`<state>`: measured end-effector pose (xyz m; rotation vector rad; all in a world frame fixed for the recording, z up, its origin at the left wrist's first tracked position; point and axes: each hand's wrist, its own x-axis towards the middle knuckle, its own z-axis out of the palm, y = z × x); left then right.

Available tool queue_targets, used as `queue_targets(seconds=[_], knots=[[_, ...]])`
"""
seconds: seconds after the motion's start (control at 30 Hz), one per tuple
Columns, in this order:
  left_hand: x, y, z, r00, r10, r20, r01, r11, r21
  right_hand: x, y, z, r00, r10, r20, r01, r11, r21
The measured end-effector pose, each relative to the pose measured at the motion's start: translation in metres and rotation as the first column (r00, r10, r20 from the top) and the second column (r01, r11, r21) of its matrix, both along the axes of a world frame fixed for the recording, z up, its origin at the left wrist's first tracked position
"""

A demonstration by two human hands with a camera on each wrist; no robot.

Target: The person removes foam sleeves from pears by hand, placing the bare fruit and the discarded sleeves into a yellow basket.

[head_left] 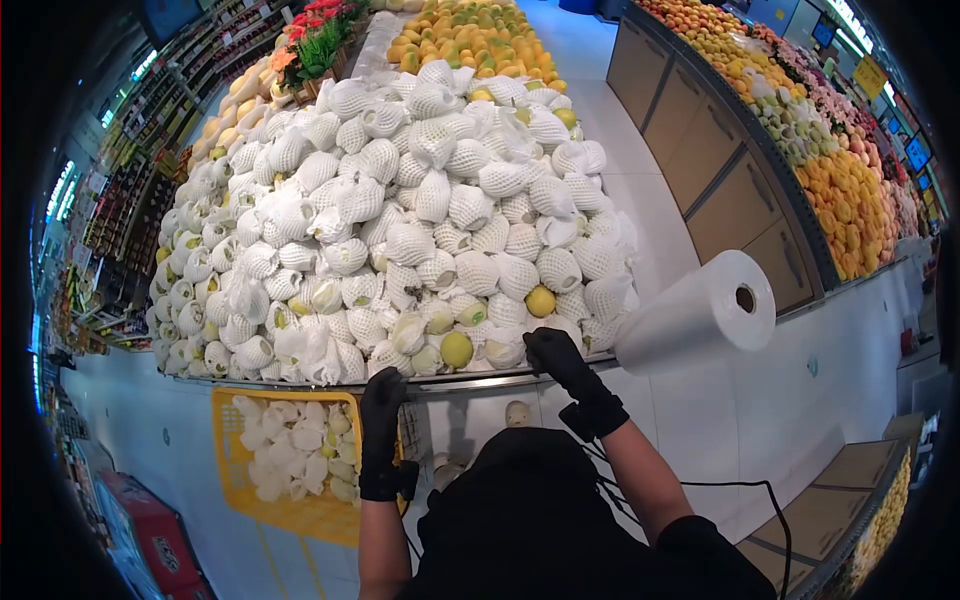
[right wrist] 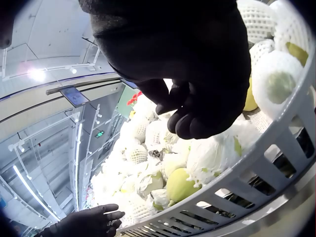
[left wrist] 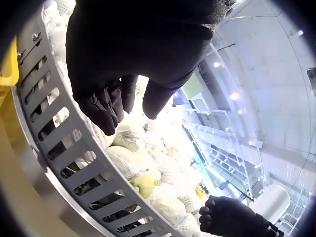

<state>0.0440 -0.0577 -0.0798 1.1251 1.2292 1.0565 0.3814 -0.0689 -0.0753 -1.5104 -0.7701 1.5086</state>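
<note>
A large heap of round fruit in white foam nets [head_left: 410, 243] fills the display in front of me. At its front edge lies a bare yellow-green fruit [head_left: 456, 349], between my two black-gloved hands; another bare yellow fruit [head_left: 540, 301] sits farther back. My left hand [head_left: 382, 405] hovers at the display's front rim, its fingers loosely bent and holding nothing in the left wrist view. Over the rim to the right, my right hand [head_left: 560, 358] has loosely curled fingers with nothing visible in them. The slotted grey rim [right wrist: 276, 143] runs below the right hand in the right wrist view.
A yellow basket [head_left: 222, 440] with netted fruit and loose white nets stands on the floor at left. A big roll of clear plastic bags [head_left: 690, 315] stands at the right front corner. Yellow mangoes [head_left: 480, 40] and red flowers [head_left: 318, 18] are at the back.
</note>
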Motion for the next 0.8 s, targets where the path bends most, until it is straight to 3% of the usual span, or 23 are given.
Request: queue_targets(seconds=[0.17,0.27,0.37,0.47,0.57,0.8], knots=[[0.021,-0.004,0.012,0.998,0.053,0.015,-0.052,0.996,-0.078,0.013,0.003,-0.002,0.984,0.018,0.178,-0.017,1.000,-0.008],[0.027,-0.002,0.018,0.999,0.038,0.006,-0.038,0.995,-0.087,0.016,0.003,0.000,0.980,0.001,0.198,-0.001,1.000,0.001],[0.030,0.004,0.012,0.997,0.044,-0.058,-0.046,0.998,-0.030,0.020,0.002,0.000,0.985,-0.008,0.170,0.011,1.000,-0.022],[0.026,0.013,0.014,0.995,-0.002,-0.098,-0.002,0.999,-0.043,0.021,0.000,0.012,0.996,-0.082,0.023,0.083,0.996,-0.035],[0.017,0.023,0.003,0.992,0.013,-0.122,-0.006,0.998,0.063,0.022,0.002,0.005,0.973,-0.144,-0.180,0.153,0.988,0.037],[-0.008,0.031,-0.002,0.999,0.020,-0.049,-0.019,0.999,0.027,0.009,0.015,0.018,0.978,-0.182,-0.105,0.192,0.977,0.094]])
